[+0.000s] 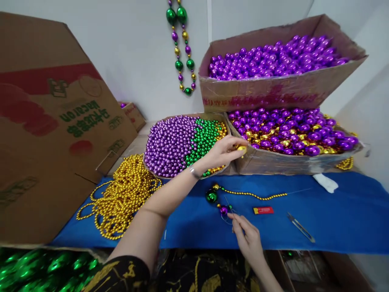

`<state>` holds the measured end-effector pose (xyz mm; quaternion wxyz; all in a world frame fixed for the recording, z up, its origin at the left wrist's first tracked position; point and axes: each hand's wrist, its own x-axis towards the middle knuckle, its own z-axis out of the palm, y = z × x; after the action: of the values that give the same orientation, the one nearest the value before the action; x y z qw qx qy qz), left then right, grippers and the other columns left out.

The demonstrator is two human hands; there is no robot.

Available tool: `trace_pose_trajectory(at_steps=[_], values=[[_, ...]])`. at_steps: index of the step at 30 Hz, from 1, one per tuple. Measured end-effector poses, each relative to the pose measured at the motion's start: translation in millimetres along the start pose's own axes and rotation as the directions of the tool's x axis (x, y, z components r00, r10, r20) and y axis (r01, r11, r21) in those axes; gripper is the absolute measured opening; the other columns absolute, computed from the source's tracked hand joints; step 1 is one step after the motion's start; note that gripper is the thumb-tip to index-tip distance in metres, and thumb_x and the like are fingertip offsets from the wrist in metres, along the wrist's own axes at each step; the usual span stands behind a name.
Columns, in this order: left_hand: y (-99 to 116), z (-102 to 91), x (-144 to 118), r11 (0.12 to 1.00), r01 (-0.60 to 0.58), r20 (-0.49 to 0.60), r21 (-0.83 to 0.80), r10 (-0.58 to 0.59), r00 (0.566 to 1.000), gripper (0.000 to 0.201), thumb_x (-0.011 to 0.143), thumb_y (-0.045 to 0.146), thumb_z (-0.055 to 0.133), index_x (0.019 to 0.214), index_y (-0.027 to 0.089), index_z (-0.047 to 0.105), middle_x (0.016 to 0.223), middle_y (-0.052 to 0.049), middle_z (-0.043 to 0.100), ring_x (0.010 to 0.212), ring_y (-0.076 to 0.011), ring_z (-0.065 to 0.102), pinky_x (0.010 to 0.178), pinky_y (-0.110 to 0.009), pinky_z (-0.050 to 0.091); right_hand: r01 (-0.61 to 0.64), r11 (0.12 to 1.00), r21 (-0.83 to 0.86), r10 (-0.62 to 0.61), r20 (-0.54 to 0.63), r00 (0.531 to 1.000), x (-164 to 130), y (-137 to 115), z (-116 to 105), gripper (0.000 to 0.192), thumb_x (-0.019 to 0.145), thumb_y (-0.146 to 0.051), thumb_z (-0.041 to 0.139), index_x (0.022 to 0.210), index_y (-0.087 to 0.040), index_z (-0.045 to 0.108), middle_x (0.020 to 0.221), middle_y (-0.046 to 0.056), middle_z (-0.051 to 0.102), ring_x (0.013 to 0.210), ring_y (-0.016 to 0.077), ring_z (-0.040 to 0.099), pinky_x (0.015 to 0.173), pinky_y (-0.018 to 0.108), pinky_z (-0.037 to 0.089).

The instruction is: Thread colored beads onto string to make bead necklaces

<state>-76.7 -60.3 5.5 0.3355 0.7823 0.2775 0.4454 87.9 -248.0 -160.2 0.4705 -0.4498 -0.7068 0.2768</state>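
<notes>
Left hand (223, 152): you pinch a gold bead (241, 150) at the box edge.
Right hand (247, 237): you pinch the thread (232, 211) near the purple bead (224, 210).
Risk: slack thread could let strung beads slide off.

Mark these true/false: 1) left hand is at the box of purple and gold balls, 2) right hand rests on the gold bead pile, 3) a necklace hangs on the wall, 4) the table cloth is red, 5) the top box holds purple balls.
1. Left hand pinches a gold ball at the lower box: true.
2. False: right hand holds the thread by the purple bead; the gold pile lies apart.
3. Necklace hangs on the wall: true.
4. False: the cloth is blue.
5. Top box holds purple balls: true.
</notes>
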Motion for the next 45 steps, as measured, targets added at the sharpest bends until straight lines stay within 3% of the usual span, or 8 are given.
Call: trace_pose_trajectory(at_steps=[2,4,7,11,20,30,37,45], values=[[3.1,-3.4,-51.4,0.908,0.229,-0.046,-0.351,-0.262,0.964,0.028,0.085,0.032,0.067,0.11,0.02,0.069,0.108,-0.008,0.065,0.089,-0.0163,0.061,0.079,-0.032,0.052,-0.011,1.0,-0.005,0.011,0.015,1.0,1.0,-0.2,3.6,0.027,0.097,-0.025,0.05,0.113,-0.022,0.071,0.089,0.004,0.073,0.068,0.0123,0.068,0.063,0.02,0.057],[0.1,-3.5,-95.7,0.713,0.333,-0.059,-0.618,-0.464,0.884,0.03,0.081,0.032,0.072,0.109,0.02,0.068,0.107,-0.007,0.066,0.087,-0.0154,0.063,0.078,-0.03,0.053,-0.022,1.0,-0.02,0.023,0.024,0.999,2.6,-0.5,7.2,0.027,0.097,-0.027,0.05,0.113,-0.021,0.07,0.097,0.005,0.074,0.073,0.0138,0.07,0.064,0.021,0.058],[-9.4,-2.1,-141.9,0.47,0.34,-0.052,-0.815,-0.643,0.764,0.033,0.078,0.032,0.076,0.106,0.017,0.068,0.107,-0.009,0.068,0.09,-0.018,0.068,0.078,-0.029,0.054,-0.048,0.997,-0.064,0.05,0.038,0.998,6.0,-1.9,12.0,0.028,0.098,-0.029,0.048,0.112,-0.02,0.07,0.103,0.006,0.074,0.081,0.0159,0.072,0.068,0.023,0.059],[-15.4,-2.8,-171.0,0.34,0.281,-0.059,-0.897,-0.724,0.687,0.034,0.076,0.029,0.077,0.105,0.015,0.067,0.106,-0.011,0.071,0.089,-0.0199,0.071,0.077,-0.029,0.054,-0.056,0.989,-0.135,0.066,0.077,0.995,12.8,-8.0,15.7,0.029,0.099,-0.031,0.046,0.112,-0.02,0.068,0.102,0.006,0.075,0.086,0.0174,0.072,0.075,0.026,0.059],[-13.7,-14.1,-192.5,0.311,0.25,-0.079,-0.917,-0.755,0.651,0.037,0.075,0.029,0.076,0.109,0.018,0.067,0.101,-0.008,0.071,0.078,-0.0142,0.067,0.066,-0.025,0.054,0.134,0.951,-0.279,-0.097,0.142,0.985,28.0,-18.2,18.2,0.024,0.098,-0.026,0.047,0.11,-0.02,0.067,0.099,0.006,0.074,0.09,0.0174,0.071,0.081,0.027,0.056],[-18.3,-14.4,-192.8,0.381,0.185,-0.224,-0.906,-0.802,0.554,0.035,0.07,0.029,0.081,0.098,0.017,0.064,0.093,-0.004,0.07,0.084,-0.0166,0.07,0.079,-0.031,0.055,0.273,0.914,-0.3,-0.227,0.181,0.957,23.0,-20.8,24.1,0.024,0.095,-0.016,0.052,0.114,-0.019,0.066,0.095,0.005,0.074,0.08,0.0145,0.07,0.076,0.025,0.055],[-15.5,-9.7,-192.5,0.415,0.175,-0.246,-0.893,-0.775,0.582,0.037,0.069,0.028,0.082,0.099,0.017,0.065,0.096,-0.004,0.068,0.085,-0.0161,0.068,0.075,-0.029,0.056,0.219,0.925,-0.31,-0.174,0.166,0.971,19.2,-14.7,25.7,0.025,0.097,-0.022,0.049,0.112,-0.02,0.069,0.094,0.006,0.075,0.08,0.016,0.072,0.076,0.026,0.057],[-7.2,11.9,-193.6,0.564,0.181,-0.338,-0.806,-0.688,0.643,0.035,0.067,0.024,0.084,0.097,0.019,0.066,0.106,-0.005,0.066,0.086,-0.0129,0.062,0.075,-0.028,0.058,0.25,0.903,-0.35,-0.227,0.107,0.968,18.8,-14.1,39.3,0.026,0.096,-0.018,0.048,0.113,-0.02,0.067,0.099,0.006,0.075,0.086,0.017,0.073,0.079,0.027,0.059]])
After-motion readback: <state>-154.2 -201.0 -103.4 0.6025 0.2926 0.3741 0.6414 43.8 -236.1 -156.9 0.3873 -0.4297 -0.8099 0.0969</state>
